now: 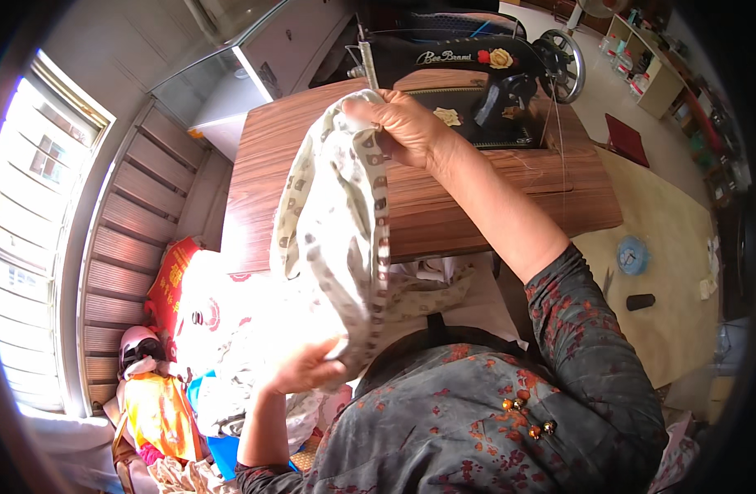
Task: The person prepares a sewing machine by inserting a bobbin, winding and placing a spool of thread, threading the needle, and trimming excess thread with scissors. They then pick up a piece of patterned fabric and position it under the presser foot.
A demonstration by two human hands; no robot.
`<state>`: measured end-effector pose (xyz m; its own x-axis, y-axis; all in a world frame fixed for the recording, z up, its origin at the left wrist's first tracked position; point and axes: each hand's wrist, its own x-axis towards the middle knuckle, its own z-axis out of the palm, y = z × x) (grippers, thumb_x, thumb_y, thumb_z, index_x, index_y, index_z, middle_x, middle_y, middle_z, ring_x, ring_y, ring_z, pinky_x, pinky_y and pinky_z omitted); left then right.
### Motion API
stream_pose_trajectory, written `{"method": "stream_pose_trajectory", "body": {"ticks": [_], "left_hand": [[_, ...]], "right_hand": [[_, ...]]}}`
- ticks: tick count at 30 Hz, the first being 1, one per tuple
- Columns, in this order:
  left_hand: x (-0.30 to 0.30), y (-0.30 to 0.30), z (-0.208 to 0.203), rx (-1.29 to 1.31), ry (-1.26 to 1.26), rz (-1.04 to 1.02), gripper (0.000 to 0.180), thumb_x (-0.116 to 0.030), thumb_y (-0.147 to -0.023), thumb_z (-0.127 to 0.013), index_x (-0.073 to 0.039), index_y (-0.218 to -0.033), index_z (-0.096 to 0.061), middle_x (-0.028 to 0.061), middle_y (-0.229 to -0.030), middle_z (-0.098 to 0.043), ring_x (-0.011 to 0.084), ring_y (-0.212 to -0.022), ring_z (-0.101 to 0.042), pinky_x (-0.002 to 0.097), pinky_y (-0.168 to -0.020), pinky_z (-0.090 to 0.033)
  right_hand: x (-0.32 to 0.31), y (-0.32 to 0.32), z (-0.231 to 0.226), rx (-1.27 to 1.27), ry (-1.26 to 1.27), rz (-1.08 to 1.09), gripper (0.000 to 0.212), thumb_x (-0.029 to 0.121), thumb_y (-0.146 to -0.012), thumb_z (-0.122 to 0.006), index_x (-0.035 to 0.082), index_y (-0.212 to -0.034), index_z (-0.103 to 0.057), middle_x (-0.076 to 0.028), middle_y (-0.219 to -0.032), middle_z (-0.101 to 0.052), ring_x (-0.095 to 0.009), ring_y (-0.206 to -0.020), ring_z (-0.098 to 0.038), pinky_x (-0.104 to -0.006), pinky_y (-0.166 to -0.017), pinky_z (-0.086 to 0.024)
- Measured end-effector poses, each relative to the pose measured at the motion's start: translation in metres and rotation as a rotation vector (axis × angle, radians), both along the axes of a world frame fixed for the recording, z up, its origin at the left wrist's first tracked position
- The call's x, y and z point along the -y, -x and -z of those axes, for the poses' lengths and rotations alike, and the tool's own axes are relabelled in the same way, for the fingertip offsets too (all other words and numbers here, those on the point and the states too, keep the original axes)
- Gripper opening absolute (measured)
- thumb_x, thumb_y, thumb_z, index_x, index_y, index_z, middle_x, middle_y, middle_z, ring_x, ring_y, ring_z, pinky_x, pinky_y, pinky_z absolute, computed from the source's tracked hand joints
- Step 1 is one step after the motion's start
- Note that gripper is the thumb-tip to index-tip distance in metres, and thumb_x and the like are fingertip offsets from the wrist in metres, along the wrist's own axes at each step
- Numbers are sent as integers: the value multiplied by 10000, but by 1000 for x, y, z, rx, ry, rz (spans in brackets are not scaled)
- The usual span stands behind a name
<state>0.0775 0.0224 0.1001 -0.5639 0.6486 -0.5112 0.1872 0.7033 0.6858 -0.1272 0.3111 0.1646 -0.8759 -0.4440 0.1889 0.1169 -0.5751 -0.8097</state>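
A pale cloth [333, 206] with a dark spotted print hangs in a long fold in front of the sewing table. My right hand [407, 128] pinches its upper end between thumb and fingers, just in front of the needle bar. Lower down, my left hand [304, 366] has its fingers closed on the hanging part of the cloth; bright light washes out much of this hand. Behind my right hand stands a black sewing machine [510, 66] with painted flowers and a handwheel [563, 66] on its right end.
The brown wood-grain tabletop [254, 181] carries the machine. More printed cloth [238, 362] is heaped at lower left, beside a red bag [174, 272] and a barred window [40, 198]. On the right, a pale board [666, 296] holds a blue round item [632, 255] and a small black object [640, 302].
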Motion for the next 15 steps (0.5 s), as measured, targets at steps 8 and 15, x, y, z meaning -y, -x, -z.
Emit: {"method": "stream_pose_trajectory", "body": {"ticks": [8,15], "left_hand": [[-54,99,-47,-981,-390,-587,488,-74,-747,-632,-68,-1222,-522,145,-1161,-512,250,-1031,-529,344,-796,-483],[-84,146,-36,-238,-1149,-597,335,-122,-878,-607,10,-1174,-524,57,-970,-610,109,-856,-559,246,-765,-465]], "right_hand": [[-10,-42,6,-49,-6,-259,360,-10,-766,-684,40,-1104,-570,-73,-974,-647,-156,-857,-643,-299,-768,-550],[-17,-65,-1,-55,-39,-298,672,-76,-716,-695,41,-1315,-414,-88,-1088,-604,-164,-953,-615,-307,-847,-528]]}}
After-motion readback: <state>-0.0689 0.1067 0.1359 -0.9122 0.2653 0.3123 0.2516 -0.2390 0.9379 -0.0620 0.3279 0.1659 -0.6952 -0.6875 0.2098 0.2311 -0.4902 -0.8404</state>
